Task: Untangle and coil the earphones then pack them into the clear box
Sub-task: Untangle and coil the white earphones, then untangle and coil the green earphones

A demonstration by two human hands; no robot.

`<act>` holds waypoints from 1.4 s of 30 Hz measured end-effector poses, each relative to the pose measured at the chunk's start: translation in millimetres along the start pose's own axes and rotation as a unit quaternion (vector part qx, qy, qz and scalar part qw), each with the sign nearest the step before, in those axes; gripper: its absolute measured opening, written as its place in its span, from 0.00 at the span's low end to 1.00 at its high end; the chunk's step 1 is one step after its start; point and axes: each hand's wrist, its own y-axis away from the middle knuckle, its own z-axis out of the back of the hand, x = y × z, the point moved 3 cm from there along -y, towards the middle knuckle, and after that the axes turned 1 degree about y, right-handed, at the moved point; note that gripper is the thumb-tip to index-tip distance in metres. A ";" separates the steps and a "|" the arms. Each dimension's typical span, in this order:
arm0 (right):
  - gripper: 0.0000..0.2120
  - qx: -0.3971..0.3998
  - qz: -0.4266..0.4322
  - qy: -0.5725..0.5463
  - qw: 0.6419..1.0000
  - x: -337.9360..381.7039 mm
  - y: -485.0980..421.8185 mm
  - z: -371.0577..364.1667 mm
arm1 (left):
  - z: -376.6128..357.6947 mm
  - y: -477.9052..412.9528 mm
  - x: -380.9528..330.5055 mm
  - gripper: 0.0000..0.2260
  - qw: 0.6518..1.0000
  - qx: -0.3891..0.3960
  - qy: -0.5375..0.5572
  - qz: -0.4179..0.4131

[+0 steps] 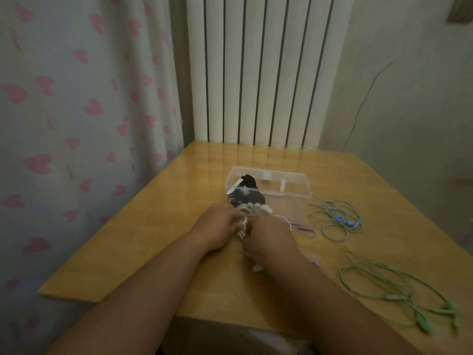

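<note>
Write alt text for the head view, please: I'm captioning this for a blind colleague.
The left hand and right hand meet mid-table, both gripping a pale pink earphone cable in front of a clear box with dark earphones in its left end. Blue earphones and green earphones lie loose on the wooden table to the right.
</note>
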 end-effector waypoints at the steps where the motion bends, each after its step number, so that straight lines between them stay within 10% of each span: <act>1: 0.09 -0.006 0.003 -0.005 1.000 -0.2 0.8 2.4 | 1.5 -0.4 1.9 0.13 1.000 0.000 0.021 0.011; 24: 0.09 -0.109 -0.024 -0.073 0.991 -11.3 5.2 45.3 | 46.1 0.9 -32.6 0.10 0.993 -0.083 0.081 0.028; 42: 0.19 -0.053 -0.195 0.042 0.979 -127.8 61.6 78.8 | -27.4 -12.1 -166.2 0.15 0.988 0.070 0.139 -0.003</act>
